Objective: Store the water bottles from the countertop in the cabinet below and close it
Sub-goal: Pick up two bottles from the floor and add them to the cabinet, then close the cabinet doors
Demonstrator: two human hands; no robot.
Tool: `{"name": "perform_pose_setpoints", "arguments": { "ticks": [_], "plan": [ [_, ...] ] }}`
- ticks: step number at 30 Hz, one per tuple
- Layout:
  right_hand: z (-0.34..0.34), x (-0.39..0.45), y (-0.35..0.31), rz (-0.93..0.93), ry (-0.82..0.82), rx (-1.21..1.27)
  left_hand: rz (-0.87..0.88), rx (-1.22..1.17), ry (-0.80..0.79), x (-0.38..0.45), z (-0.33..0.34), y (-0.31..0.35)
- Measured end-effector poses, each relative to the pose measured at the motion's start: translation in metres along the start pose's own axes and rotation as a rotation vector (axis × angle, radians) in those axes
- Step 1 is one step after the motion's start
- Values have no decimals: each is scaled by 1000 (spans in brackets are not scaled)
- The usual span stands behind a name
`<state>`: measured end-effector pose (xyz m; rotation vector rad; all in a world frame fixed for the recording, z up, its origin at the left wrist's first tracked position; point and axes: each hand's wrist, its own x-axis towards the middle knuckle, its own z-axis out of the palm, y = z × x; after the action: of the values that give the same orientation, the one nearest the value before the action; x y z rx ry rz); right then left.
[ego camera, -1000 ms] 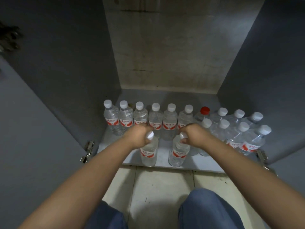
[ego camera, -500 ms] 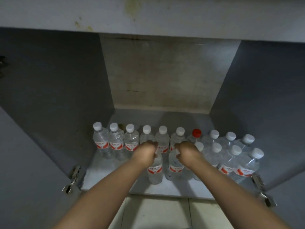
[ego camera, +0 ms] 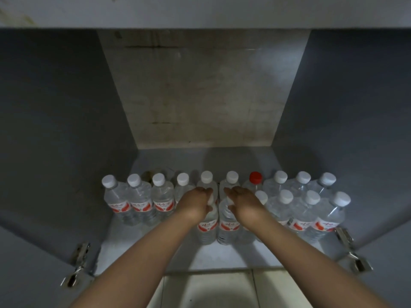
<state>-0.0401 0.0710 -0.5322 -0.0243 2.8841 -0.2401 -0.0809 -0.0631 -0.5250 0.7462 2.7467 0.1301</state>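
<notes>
Two clear water bottles with red labels stand side by side at the front middle of the open cabinet's floor (ego camera: 222,254). My left hand (ego camera: 195,204) grips the top of the left bottle (ego camera: 207,227). My right hand (ego camera: 242,202) grips the top of the right bottle (ego camera: 229,225). Both caps are mostly hidden under my fingers. Directly behind them runs a row of several white-capped bottles (ego camera: 138,196). Further bottles (ego camera: 311,214) are grouped in two rows at the right.
One bottle with a red cap (ego camera: 255,177) stands in the back row. Both cabinet doors hang open, with metal hinges at the left (ego camera: 81,258) and right (ego camera: 347,241). The countertop's underside (ego camera: 200,10) spans the top. Pale floor tiles (ego camera: 211,290) lie below.
My hands carried the two bottles from the shelf's front edge deeper in, up against the back row. My view rose, so my knees left the frame and the countertop edge appeared.
</notes>
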Motion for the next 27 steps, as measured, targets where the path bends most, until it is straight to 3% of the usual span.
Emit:
{"name": "perform_pose_setpoints", "arguments": {
  "ticks": [6, 10, 14, 20, 23, 27],
  "plan": [
    [7, -6, 2, -22, 92, 27, 54, -43, 17, -8, 8, -13],
    [-4, -16, -7, -74, 192, 7, 20, 31, 230, -25, -2, -18],
    [-35, -36, -17, -95, 184, -53, -33, 180, 272, -50, -29, -19],
    [-105, -113, -50, 7, 143, 66, -137, 62, -8, -126, -81, 17],
    [-130, -161, -52, 66, -52, 27, -184, 40, -70, -169, -109, 38],
    [-170, -228, -52, 68, -41, 76, -179, 25, -161, -225, -146, 77]
  ]
}}
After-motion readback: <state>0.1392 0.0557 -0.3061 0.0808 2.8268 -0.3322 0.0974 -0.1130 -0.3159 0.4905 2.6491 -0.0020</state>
